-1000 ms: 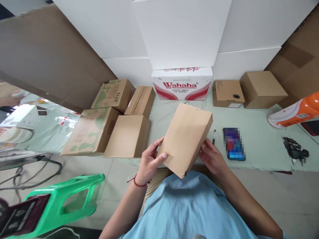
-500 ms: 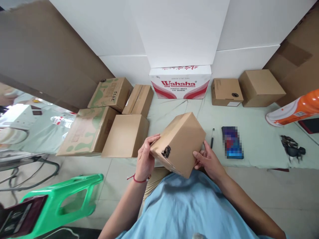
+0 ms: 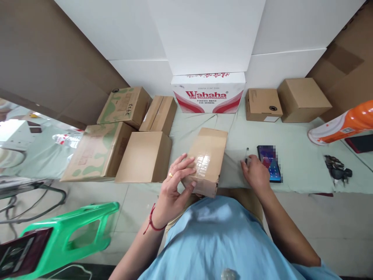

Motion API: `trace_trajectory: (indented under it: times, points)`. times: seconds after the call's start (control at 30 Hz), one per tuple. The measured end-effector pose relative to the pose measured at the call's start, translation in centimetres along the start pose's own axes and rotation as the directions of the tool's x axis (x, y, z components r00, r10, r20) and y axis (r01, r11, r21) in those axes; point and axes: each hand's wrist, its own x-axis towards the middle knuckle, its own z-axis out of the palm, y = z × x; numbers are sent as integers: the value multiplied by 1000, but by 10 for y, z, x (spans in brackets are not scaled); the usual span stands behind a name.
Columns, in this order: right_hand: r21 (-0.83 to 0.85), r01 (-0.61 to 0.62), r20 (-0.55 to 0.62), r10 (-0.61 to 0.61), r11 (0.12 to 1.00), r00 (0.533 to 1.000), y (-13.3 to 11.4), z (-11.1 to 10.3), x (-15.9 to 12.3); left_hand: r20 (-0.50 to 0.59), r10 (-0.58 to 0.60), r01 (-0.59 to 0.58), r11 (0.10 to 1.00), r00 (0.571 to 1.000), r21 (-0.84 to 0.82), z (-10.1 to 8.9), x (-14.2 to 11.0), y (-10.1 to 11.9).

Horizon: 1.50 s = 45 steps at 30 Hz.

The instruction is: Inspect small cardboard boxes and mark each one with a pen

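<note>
A brown cardboard box [image 3: 208, 155] with clear tape across its top sits at the near edge of the table in front of me. My left hand [image 3: 179, 181] grips its left near corner, fingers over the taped top and thumb against the near side. To the right, my right hand [image 3: 256, 173] is closed at the lower end of a slim dark pen [image 3: 247, 152], thumb and fingers pinched around it. Just beyond that hand a phone [image 3: 269, 163] lies with its screen lit, partly blurred out.
Several cardboard boxes [image 3: 142, 153] stand at the left, and a white and red Wahaba carton [image 3: 208, 95] at the back. Two brown boxes [image 3: 304, 97], an orange and white bottle [image 3: 344, 124] and keys [image 3: 338, 169] are at the right. A green stool [image 3: 67, 233] stands lower left.
The box has been turned and set lower, so its taped face now points up. My right hand has left the box and moved right to the pen. My left hand stays on the box.
</note>
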Motion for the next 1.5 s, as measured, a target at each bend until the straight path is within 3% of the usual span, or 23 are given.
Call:
trace_trajectory:
  times: [0.03, 0.1, 0.23, 0.37, 0.43, 0.5, 0.57, 0.63, 0.77, 0.87, 1.07, 1.33, 1.5]
  points:
    - [-109, -36, 8, 37, 993, 999, 4, -1, 4, -2, -19, 19, 1000, 1000, -19, 1, 0, 1]
    - [-176, -74, 58, 85, 982, 995, 8, 1, 9, -22, -67, 67, 998, 997, -20, 4, -1, 2]
    - [-105, -32, 104, 43, 994, 994, 8, 12, 14, -70, -173, 177, 982, 982, 62, 12, -2, -4]
    - [69, 36, 113, -44, 997, 993, 9, 13, 8, -139, -303, 314, 947, 943, 68, 16, -6, -16]
    - [150, 56, 92, -70, 987, 993, 13, 9, 0, -90, -271, 278, 957, 958, 82, 14, -11, -20]
    - [249, 69, 43, -83, 966, 996, 19, 3, -10, 49, -115, 108, 987, 992, 122, 9, -17, -21]
    - [435, 76, -8, -80, 897, 997, 25, -1, -20, 220, 39, -77, 983, 975, 168, 4, -22, -22]
    - [674, 40, -18, -38, 738, 999, 27, -5, -28, 315, 87, -157, 967, 945, 202, 3, -23, -26]
    - [933, -89, 92, 10, 347, 996, 17, -12, -37, 233, 40, -91, 973, 972, 210, 12, -8, -41]
    - [976, -114, 123, -37, 185, 992, -1, -22, -42, 123, 11, -40, 970, 992, 238, 25, 7, -53]
    - [988, -110, 134, -245, 110, 960, -45, -34, -47, 17, 49, -52, 962, 999, 267, 42, 20, -63]
    - [999, 16, 7, -435, 49, 901, -87, 2, -37, -29, 46, -38, 969, 999, 245, 30, 12, -76]
    - [996, 82, -55, -437, 44, 898, -100, 17, -37, -30, -23, 29, 975, 999, 221, 30, 12, -75]
